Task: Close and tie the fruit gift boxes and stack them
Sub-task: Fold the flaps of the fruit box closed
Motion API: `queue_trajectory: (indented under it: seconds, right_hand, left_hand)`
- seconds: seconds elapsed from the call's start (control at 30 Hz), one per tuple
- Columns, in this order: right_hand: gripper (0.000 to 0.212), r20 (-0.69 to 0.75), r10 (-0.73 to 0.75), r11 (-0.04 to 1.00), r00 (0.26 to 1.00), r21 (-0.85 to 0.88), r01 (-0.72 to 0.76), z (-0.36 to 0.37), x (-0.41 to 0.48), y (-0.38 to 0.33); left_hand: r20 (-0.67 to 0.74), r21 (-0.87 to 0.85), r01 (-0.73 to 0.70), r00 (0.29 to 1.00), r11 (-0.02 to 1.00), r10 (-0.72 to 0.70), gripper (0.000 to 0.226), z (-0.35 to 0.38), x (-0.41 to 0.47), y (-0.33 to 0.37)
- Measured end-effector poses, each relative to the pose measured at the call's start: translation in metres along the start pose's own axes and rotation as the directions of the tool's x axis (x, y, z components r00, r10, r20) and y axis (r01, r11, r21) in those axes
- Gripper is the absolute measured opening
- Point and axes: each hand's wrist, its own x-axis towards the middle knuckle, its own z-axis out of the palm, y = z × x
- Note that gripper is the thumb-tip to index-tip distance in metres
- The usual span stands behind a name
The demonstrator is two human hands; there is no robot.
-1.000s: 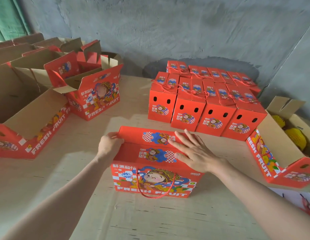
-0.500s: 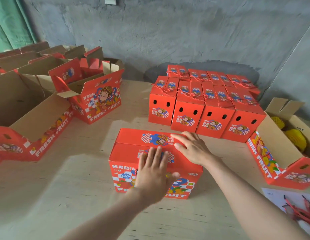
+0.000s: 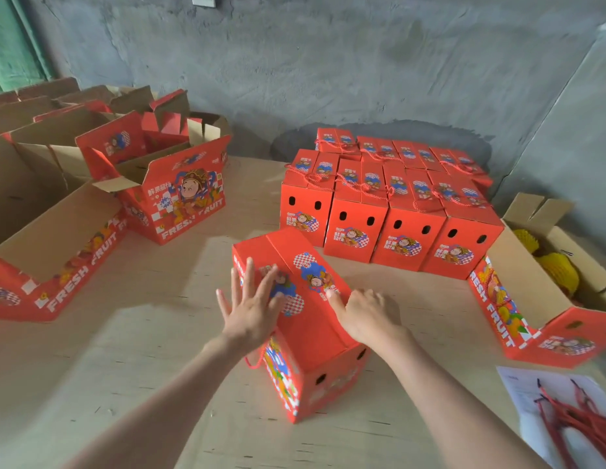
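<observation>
A closed red fruit gift box [image 3: 308, 333] stands on the wooden table, turned so one end with two holes faces me. My left hand [image 3: 249, 308] lies flat with spread fingers on the left part of its lid. My right hand [image 3: 362, 314] rests on the right edge of the lid, fingers bent, index finger pressing the top. A red rope handle [image 3: 256, 360] hangs at the box's left side. Behind it stand several closed, tied boxes [image 3: 389, 204] in rows.
Open red boxes stand at the left [image 3: 166, 187] and far left [image 3: 54, 252]. At the right an open box [image 3: 545, 289] holds yellow-netted fruit [image 3: 559, 269]. Red cords [image 3: 579, 421] lie on a white sheet at the lower right.
The box has been rotated about a quarter turn, its end now facing me. My left hand moved from the front face up onto the lid. My right hand slid to the right edge.
</observation>
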Motion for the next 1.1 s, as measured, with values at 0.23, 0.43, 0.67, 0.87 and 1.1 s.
queue_trajectory:
  seconds: [0.23,0.43,0.67,0.87,1.1]
  right_hand:
    - [0.054,0.074,0.055,0.932,0.996,0.353,-0.077,0.013,-0.043,-0.034]
    - [0.032,0.295,0.043,0.665,0.955,0.704,-0.248,0.015,-0.044,-0.036]
    - [0.036,0.3,0.199,0.095,0.933,0.941,-0.323,0.02,-0.003,-0.046]
    - [0.012,-0.04,0.297,0.348,0.954,0.935,-0.069,-0.003,0.014,-0.058]
    - [0.012,-0.006,-0.174,0.22,0.985,0.974,0.045,-0.055,0.009,-0.104]
  left_hand:
    - [0.135,0.004,0.134,0.982,0.991,-0.134,0.056,-0.026,0.057,-0.021]
    - [0.17,-0.559,0.458,0.879,0.691,-0.446,0.077,-0.025,0.038,-0.019]
    - [0.504,-0.835,0.537,0.834,0.122,-0.223,0.042,-0.019,0.003,-0.019]
    - [0.442,-0.764,0.618,0.712,0.188,-0.546,0.037,-0.019,0.015,-0.033]
    - [-0.116,-0.984,-0.048,0.904,0.172,-0.411,0.03,-0.1,0.031,0.038]
